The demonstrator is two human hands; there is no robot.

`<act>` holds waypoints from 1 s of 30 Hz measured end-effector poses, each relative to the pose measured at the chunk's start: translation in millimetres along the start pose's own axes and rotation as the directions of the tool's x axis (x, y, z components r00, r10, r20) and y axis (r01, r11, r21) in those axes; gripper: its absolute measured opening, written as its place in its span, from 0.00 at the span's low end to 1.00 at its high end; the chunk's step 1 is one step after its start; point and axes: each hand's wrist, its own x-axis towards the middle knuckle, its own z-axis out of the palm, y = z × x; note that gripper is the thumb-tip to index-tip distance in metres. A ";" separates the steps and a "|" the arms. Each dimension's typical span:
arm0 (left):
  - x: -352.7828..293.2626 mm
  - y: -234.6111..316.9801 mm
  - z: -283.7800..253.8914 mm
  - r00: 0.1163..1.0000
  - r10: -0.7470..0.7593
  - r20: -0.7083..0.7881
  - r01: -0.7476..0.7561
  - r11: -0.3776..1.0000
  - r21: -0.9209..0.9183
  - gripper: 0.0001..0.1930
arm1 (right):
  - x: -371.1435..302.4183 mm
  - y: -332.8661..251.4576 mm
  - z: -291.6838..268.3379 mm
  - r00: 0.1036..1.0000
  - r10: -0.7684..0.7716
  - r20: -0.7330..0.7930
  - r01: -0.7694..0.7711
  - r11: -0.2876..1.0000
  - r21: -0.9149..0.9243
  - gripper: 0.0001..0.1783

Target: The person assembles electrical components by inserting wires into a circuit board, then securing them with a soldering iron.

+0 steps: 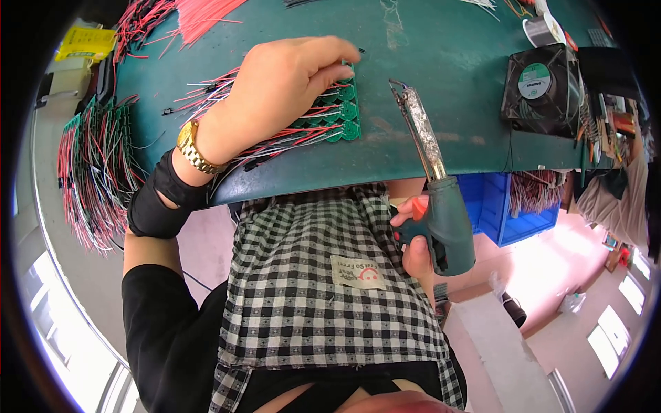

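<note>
My left hand (289, 72), with a gold watch at the wrist, reaches over a panel of small round green circuit boards (350, 110) at the middle of the table. Its thumb and forefinger curl together at the panel's far end; what lies between them is too small to make out. Red, white and black wires (296, 134) run left from the boards, partly beneath the hand. My right hand (412, 237) is closed around the handle of a dark green soldering gun (447, 224) at the table's near edge. The gun's metal barrel points away from me, its tip above the table, right of the boards.
Wired boards hang in a bundle (96, 165) over the table's left edge. Loose red wires (203, 17) lie at the far left. A black fan (540, 89) and a solder spool (544, 31) stand at right. Below the table is a blue crate (506, 210) with wires.
</note>
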 end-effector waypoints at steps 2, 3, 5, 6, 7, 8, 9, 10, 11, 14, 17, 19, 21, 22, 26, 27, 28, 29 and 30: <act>-2.6 -0.8 -1.3 0.999 -0.019 0.050 0.021 0.999 -0.031 0.05 | -0.4 0.3 -2.8 1.000 -0.008 0.015 0.008 1.000 -0.001 0.27; -4.3 -1.1 -1.8 0.995 -0.040 0.096 0.046 0.997 -0.059 0.03 | -0.2 -1.3 -3.7 0.999 0.022 0.029 -0.021 1.000 -0.023 0.27; -10.2 -2.7 1.4 0.992 -0.079 0.094 0.086 0.993 -0.080 0.03 | -0.8 -0.6 -1.8 0.997 0.056 0.045 -0.054 0.998 -0.045 0.27; -11.6 -3.0 3.5 0.989 -0.113 0.091 0.122 0.988 -0.099 0.03 | -1.8 1.6 -0.5 0.998 0.055 0.029 -0.055 0.998 -0.018 0.27; -11.2 -3.0 4.1 0.989 -0.116 0.093 0.126 0.987 -0.100 0.03 | -2.5 2.9 0.7 0.998 0.055 0.014 -0.055 0.998 0.009 0.27; -9.9 -2.5 4.2 0.987 -0.129 0.098 0.137 0.988 -0.077 0.03 | -2.7 3.2 1.6 0.998 0.059 0.015 -0.059 0.998 0.008 0.27; -9.0 -2.2 4.4 0.984 -0.142 0.103 0.149 0.987 -0.054 0.03 | -2.8 3.1 2.6 0.998 0.066 0.008 -0.066 0.998 0.011 0.27; -8.2 -1.6 5.1 0.984 -0.146 0.105 0.153 0.987 -0.056 0.03 | -2.9 2.7 3.2 0.997 0.072 0.000 -0.072 0.997 0.013 0.27; -7.4 -0.9 6.0 0.982 -0.159 0.098 0.167 0.983 -0.077 0.03 | -2.7 1.8 3.6 0.997 0.077 0.001 -0.077 0.997 0.013 0.27; -9.3 -4.3 5.3 0.979 -0.184 0.088 0.192 0.977 -0.098 0.03 | -3.4 2.2 5.5 0.993 0.118 0.019 -0.119 0.991 0.056 0.27; -9.0 -4.6 6.0 0.981 -0.177 0.084 0.185 0.978 -0.095 0.03 | -12.1 7.7 4.8 0.989 0.149 -0.005 -0.149 0.989 0.009 0.26; -10.0 -5.2 6.4 0.981 -0.179 0.077 0.185 0.980 -0.077 0.03 | -11.9 10.8 5.6 0.992 0.126 0.009 -0.126 0.992 -0.029 0.23; -10.4 -6.5 7.0 0.984 -0.159 0.074 0.165 0.984 -0.070 0.03 | -12.6 8.4 8.5 0.984 0.176 0.011 -0.175 0.984 -0.043 0.25; -10.4 -6.7 8.2 0.984 -0.162 0.074 0.167 0.984 -0.069 0.03 | -12.8 7.5 9.6 0.975 0.223 0.008 -0.222 0.973 -0.058 0.27; -9.1 -6.6 12.2 0.987 -0.158 0.001 0.157 0.981 -0.115 0.01 | -10.4 12.2 6.2 0.988 0.150 0.030 -0.146 0.982 -0.122 0.27; -9.3 -6.9 11.3 0.989 -0.149 0.008 0.149 0.985 -0.092 0.01 | -9.5 12.5 4.9 0.992 0.116 0.058 -0.106 0.981 -0.164 0.27; -9.6 -7.0 10.3 0.988 -0.154 0.007 0.154 0.984 -0.092 0.01 | -9.0 12.5 3.7 0.993 0.083 0.086 -0.064 0.977 -0.204 0.27; -9.9 -6.9 9.2 0.989 -0.147 0.032 0.149 0.985 -0.091 0.02 | -7.6 10.5 2.6 0.992 0.085 0.090 -0.065 0.977 -0.205 0.27; -10.6 -7.1 8.4 0.989 -0.140 0.056 0.145 0.985 -0.089 0.03 | -5.1 7.2 2.0 0.988 0.108 0.114 -0.079 0.969 -0.234 0.28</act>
